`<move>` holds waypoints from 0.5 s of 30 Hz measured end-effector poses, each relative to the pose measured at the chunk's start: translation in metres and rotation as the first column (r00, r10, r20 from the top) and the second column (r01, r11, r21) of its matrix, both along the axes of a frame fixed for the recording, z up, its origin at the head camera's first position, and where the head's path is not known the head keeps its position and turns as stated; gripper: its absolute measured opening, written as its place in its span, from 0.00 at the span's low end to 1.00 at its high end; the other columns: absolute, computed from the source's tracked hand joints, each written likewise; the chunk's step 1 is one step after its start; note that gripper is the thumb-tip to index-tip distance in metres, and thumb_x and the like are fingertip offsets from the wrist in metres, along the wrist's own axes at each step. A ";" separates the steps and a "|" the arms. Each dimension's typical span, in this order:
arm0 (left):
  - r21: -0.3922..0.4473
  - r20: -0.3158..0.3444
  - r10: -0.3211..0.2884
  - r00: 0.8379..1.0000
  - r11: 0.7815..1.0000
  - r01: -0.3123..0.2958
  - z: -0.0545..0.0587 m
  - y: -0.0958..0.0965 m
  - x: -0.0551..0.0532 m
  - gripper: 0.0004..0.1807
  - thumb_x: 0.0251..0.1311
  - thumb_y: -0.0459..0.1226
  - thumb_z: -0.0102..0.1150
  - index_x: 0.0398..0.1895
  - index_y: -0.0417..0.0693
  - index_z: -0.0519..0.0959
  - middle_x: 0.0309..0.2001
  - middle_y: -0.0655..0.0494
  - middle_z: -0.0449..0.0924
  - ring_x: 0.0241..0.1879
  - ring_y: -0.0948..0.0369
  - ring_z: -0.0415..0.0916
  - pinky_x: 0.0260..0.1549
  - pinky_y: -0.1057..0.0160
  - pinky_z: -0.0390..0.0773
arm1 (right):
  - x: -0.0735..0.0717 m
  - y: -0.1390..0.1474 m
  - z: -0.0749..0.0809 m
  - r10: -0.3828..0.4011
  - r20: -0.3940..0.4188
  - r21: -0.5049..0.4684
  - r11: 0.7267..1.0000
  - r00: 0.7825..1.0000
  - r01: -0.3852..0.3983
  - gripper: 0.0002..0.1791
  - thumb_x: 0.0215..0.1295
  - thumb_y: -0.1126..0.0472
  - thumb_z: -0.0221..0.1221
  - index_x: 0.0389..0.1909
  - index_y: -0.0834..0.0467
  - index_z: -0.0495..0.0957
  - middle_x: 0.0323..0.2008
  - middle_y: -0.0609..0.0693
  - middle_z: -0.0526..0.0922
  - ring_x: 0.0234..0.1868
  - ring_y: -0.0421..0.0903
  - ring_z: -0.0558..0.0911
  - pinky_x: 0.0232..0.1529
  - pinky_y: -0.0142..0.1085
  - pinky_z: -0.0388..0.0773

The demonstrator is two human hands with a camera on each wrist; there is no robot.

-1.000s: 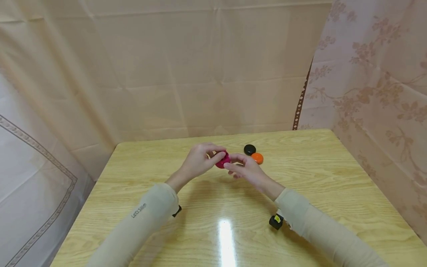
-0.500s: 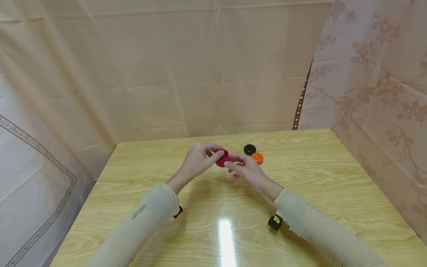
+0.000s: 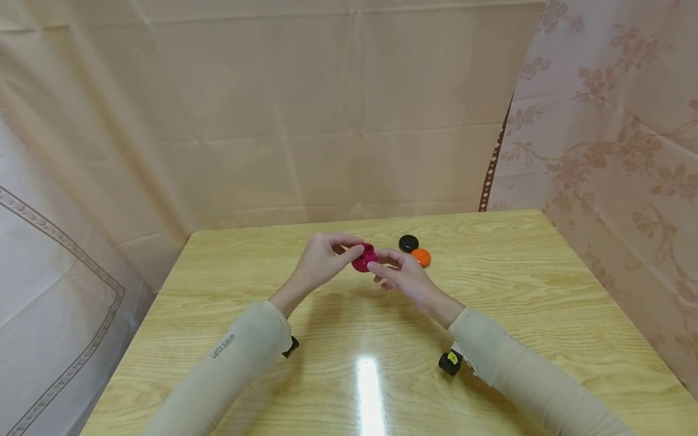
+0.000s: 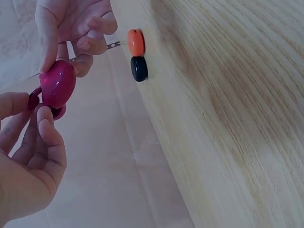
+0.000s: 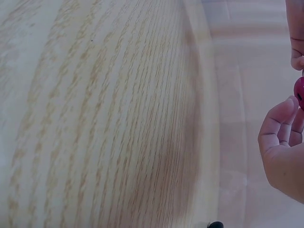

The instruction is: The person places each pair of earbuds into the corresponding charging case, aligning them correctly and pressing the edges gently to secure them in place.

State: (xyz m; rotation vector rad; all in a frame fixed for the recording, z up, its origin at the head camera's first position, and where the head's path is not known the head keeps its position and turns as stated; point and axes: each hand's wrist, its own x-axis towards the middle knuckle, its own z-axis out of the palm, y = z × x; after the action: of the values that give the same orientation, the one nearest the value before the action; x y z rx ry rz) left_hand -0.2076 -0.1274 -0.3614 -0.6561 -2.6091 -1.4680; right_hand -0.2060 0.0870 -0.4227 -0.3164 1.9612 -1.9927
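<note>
A small, glossy magenta round case (image 3: 364,263) is held above the table between both hands. My left hand (image 3: 322,261) pinches its upper left part with thumb and forefinger. My right hand (image 3: 408,277) grips the right edge between thumb and fingers. In the left wrist view, the magenta case (image 4: 59,85) shows a smooth domed face, and a thinner curved part stands out from it where the left fingertips hold. Only the edge of the magenta case (image 5: 300,90) shows in the right wrist view. The fingers partly cover the case.
An orange disc-shaped case (image 3: 421,257) and a black one (image 3: 408,243) lie touching on the wooden table (image 3: 491,290), behind and right of the hands. Beige curtains (image 3: 262,121) hang behind the table. Dark wrist cameras (image 3: 450,363) hang beneath the sleeves.
The magenta case has tilted and risen very slightly, and the dark opening at its top shows more. Both hands keep hold of it. The orange and black cases stay put.
</note>
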 end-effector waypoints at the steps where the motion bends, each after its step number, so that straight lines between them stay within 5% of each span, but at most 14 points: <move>1: -0.004 -0.008 -0.003 1.000 1.000 0.003 0.000 0.000 0.000 0.10 0.66 0.38 0.67 0.46 0.44 0.89 0.43 0.53 0.88 0.31 0.58 0.83 0.24 0.62 0.81 | 0.000 0.000 0.000 -0.001 -0.001 -0.001 1.000 1.000 0.001 0.24 0.69 0.51 0.66 0.59 0.59 0.78 0.48 0.54 0.81 0.42 0.51 0.81 0.47 0.48 0.82; 9: -0.060 -0.082 -0.012 0.997 0.998 0.007 -0.001 0.002 0.000 0.10 0.66 0.37 0.66 0.46 0.43 0.89 0.43 0.52 0.88 0.29 0.61 0.82 0.22 0.63 0.80 | 0.000 0.000 -0.001 -0.008 -0.007 -0.013 1.000 1.000 0.008 0.23 0.69 0.52 0.66 0.59 0.61 0.77 0.48 0.54 0.80 0.40 0.50 0.80 0.44 0.44 0.83; 15: 0.001 0.021 -0.005 1.000 1.000 0.005 0.001 0.002 -0.001 0.10 0.66 0.38 0.67 0.45 0.43 0.89 0.41 0.53 0.89 0.27 0.61 0.82 0.22 0.65 0.77 | 0.000 0.000 -0.002 -0.019 -0.005 -0.002 1.000 1.000 0.019 0.24 0.67 0.51 0.68 0.58 0.59 0.78 0.49 0.54 0.80 0.43 0.56 0.81 0.45 0.45 0.83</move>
State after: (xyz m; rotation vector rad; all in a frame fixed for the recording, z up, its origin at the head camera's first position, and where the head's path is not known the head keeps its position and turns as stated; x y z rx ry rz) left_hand -0.2084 -0.1254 -0.3602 -0.6510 -2.6236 -1.4852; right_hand -0.2065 0.0870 -0.4249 -0.3044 1.9723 -2.0081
